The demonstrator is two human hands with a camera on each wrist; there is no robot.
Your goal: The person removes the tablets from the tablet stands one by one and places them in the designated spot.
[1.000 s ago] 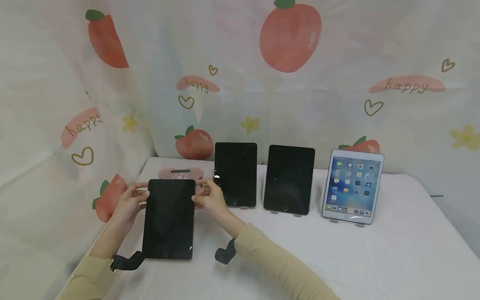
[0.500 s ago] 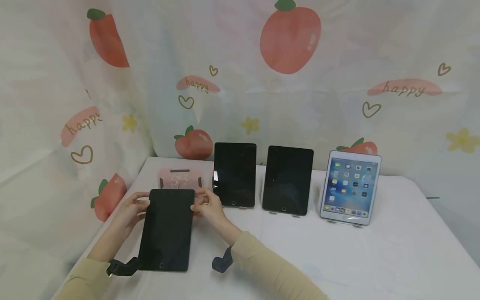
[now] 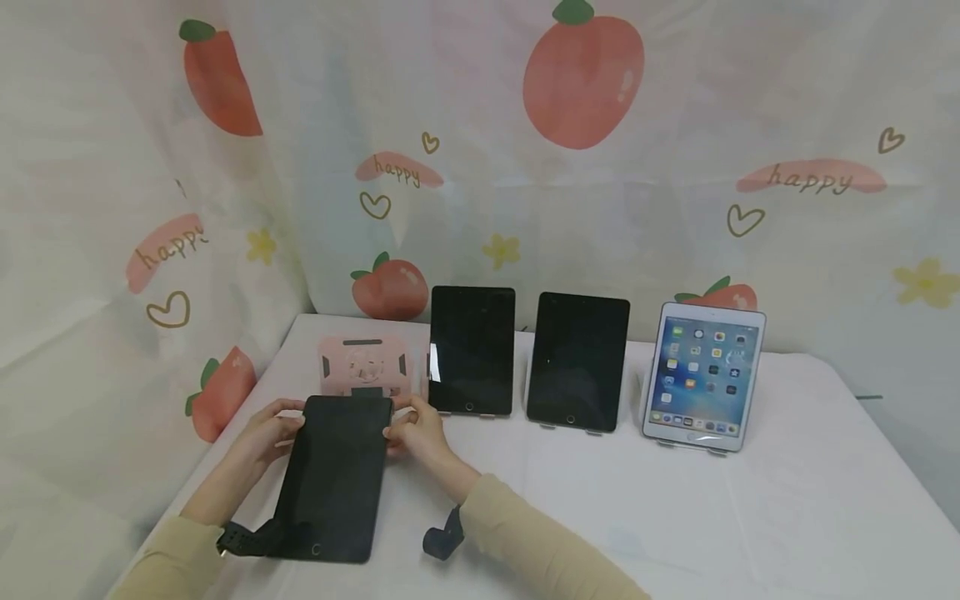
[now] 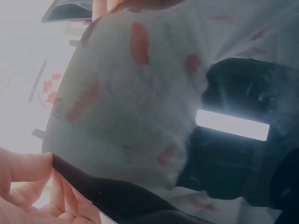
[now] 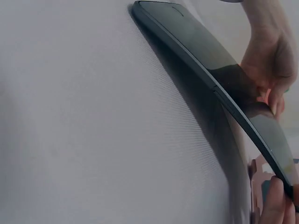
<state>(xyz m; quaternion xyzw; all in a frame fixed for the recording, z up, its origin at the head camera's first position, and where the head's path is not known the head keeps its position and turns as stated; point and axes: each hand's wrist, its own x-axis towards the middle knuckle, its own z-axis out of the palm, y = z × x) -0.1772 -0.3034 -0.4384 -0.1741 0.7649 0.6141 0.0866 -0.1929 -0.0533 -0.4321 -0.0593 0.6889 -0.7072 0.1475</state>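
Observation:
A black tablet point(image 3: 333, 479) leans back at the front left, screen up, home button at its near end. My left hand point(image 3: 262, 437) pinches its upper left edge, thumb on the front. At the upper right edge, my right hand point(image 3: 423, 433) pinches it likewise. In the right wrist view, the tablet point(image 5: 224, 70) slopes, its home-button end low by the cloth and its other end raised. The left wrist view is mostly filled by its glossy, reflecting screen point(image 4: 140, 102). Just behind it lies a pink plate-like stand point(image 3: 366, 360) with dark pads, its lower part covered.
Two black tablets point(image 3: 472, 350) point(image 3: 577, 358) stand propped behind and to the right. A white tablet point(image 3: 705, 375) with a lit-looking icon screen stands farther right on a clear holder. White cloth covers the table point(image 3: 600, 517), and fruit-printed curtains point(image 3: 465, 100) rise behind and at left.
Both hands have brought the tablet down and toward me, and it now leans back more. More of the pink stand behind it shows. The other tablets stay in place.

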